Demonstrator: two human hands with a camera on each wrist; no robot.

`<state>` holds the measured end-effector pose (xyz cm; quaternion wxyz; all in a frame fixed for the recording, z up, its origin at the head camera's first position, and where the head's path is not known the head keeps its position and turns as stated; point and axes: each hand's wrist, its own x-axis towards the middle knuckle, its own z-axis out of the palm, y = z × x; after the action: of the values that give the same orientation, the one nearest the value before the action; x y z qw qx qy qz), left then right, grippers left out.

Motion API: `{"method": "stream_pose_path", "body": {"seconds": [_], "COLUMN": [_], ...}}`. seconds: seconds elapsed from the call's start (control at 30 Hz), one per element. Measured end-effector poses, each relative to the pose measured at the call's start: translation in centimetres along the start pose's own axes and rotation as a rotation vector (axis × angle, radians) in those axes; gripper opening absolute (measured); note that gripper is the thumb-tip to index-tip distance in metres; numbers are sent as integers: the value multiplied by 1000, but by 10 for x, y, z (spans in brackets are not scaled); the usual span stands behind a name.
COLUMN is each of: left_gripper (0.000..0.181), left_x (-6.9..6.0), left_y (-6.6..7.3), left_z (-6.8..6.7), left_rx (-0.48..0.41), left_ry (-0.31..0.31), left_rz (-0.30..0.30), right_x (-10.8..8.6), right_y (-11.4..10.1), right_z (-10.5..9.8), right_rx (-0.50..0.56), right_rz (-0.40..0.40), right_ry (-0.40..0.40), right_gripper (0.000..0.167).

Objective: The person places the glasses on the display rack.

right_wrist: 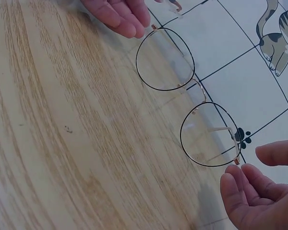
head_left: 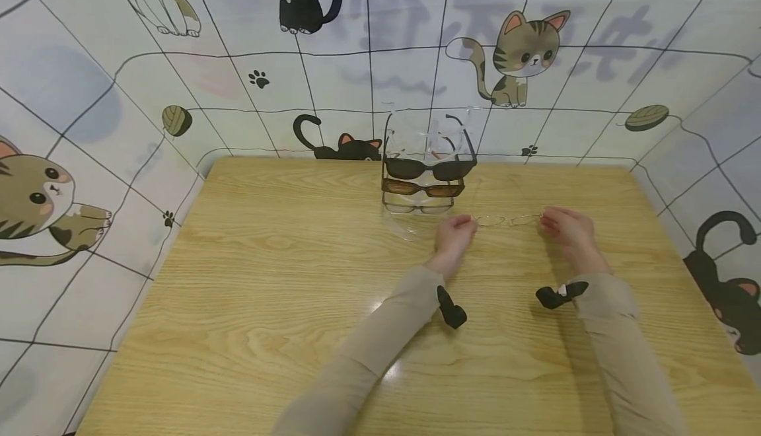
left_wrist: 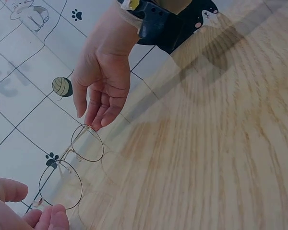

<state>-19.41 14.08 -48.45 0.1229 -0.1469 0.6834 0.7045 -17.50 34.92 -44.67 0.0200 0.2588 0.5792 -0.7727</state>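
Note:
A pair of thin wire-rimmed eyeglasses [head_left: 508, 220] with round clear lenses sits low over the table between both hands, the lenses facing the person. My left hand [head_left: 454, 241] is at the left hinge, its thumb apart from the fingers; in the left wrist view the hinge lies by those fingertips. At the other end, my right hand [head_left: 567, 234] has its fingertips against the right hinge, and its thumb [right_wrist: 273, 154] stands away in the right wrist view. Thin temples show behind the lenses [right_wrist: 209, 134]; their far ends are hard to make out.
Left of the eyeglasses stands a clear display rack [head_left: 410, 230] near the back edge. It bears black sunglasses [head_left: 431, 170], brown-lensed sunglasses [head_left: 422, 189] and a thin grey pair [head_left: 417, 209]. Behind the wooden table [head_left: 267, 277] rises a cat-patterned backdrop [head_left: 410, 79].

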Motion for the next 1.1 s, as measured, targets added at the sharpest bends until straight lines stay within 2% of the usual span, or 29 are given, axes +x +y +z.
{"method": "stream_pose_path", "body": {"seconds": [0.2, 0.37, 0.6, 0.73, 0.83, 0.97, 1.1], "left_gripper": [9, 6, 8, 9, 9, 8, 7], "left_x": [-3, -3, 6, 9, 7, 4, 1], "left_y": [6, 8, 5, 5, 7, 9, 9], "left_z": [-1, -1, -1, 6, 10, 9, 7], "left_rx": [-56, -92, -156, -149, -123, -127, -122], "left_ry": [-2, -10, -46, -13, 3, -14, -43], "left_rz": [-16, -53, -26, -32, -24, -18, -10], "right_x": [2, 1, 3, 5, 4, -2, -11], "right_y": [1, 1, 4, 5, 4, 2, -2], "right_z": [0, -1, -3, -5, -5, -7, -10], "right_rx": [4, -4, -11, 12, 16, 6, 23], "right_rz": [-2, 2, 13, 15, 15, 12, 4], "right_ry": [-10, -13, -32, -37, -38, -54, -102], "right_gripper": [6, 13, 28, 32, 29, 23, 26]}}
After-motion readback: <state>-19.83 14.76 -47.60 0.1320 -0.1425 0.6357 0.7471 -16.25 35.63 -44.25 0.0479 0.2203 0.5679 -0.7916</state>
